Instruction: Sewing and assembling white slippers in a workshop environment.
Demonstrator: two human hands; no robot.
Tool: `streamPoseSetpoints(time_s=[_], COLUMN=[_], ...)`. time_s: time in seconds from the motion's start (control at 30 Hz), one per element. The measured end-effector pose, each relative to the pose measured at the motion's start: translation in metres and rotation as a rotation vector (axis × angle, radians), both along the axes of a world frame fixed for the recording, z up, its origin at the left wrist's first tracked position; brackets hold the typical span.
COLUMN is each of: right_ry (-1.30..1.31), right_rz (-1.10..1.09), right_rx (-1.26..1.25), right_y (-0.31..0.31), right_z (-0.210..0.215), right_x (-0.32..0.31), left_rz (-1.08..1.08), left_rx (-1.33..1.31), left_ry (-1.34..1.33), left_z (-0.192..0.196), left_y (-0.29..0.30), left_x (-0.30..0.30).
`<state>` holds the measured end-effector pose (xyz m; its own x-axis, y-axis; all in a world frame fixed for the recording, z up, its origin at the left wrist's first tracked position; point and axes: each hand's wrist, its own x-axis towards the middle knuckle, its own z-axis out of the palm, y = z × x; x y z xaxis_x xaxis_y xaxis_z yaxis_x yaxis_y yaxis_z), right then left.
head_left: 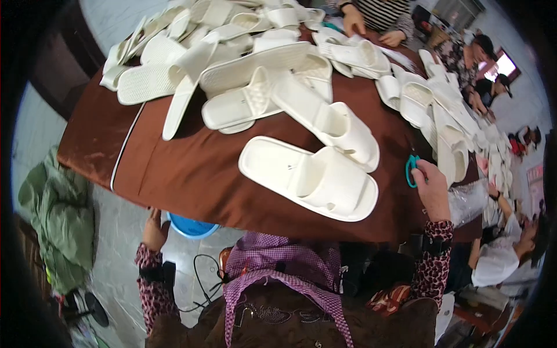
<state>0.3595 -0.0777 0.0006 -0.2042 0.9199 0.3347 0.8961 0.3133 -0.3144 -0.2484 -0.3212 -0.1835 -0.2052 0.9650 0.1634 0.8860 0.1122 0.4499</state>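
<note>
My right hand (432, 188) is at the right side of the brown-covered table, its fingers closed on the teal handle of a small pair of scissors (411, 170). The blades are hard to make out against the dark cloth. My left hand (154, 232) is at the table's near left edge, thumb apart from the fingers, with nothing seen in it. Between my hands a white slipper (278, 165) lies sole down, its toe pointing right. Its strap touches or overlaps a second white slipper (342, 130) just behind it, which leans back toward the heap.
White slippers (249, 64) are heaped across the far side, with more slippers (429, 104) along the right. A clear plastic bag (469, 200) lies beyond my right hand. Below the table edge stands a blue basin (194, 226). Another person's hands (354, 22) work opposite; several people sit right.
</note>
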Motion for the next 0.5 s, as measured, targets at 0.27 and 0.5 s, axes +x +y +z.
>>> streamPoseSetpoints(time_s=[0.27, 0.5], right_ry=[0.467, 0.715], right_rz=[0.36, 0.376], right_rx=[-0.523, -0.732], right_y=[-0.038, -0.04], right_z=[0.003, -0.014], right_x=[-0.057, -0.065], left_rz=[-0.369, -0.793], left_rx=[-0.231, 0.053], left_ry=[-0.258, -0.039], left_z=[0.177, 0.232], left_y=[0.056, 0.168], left_x=[0.109, 0.161])
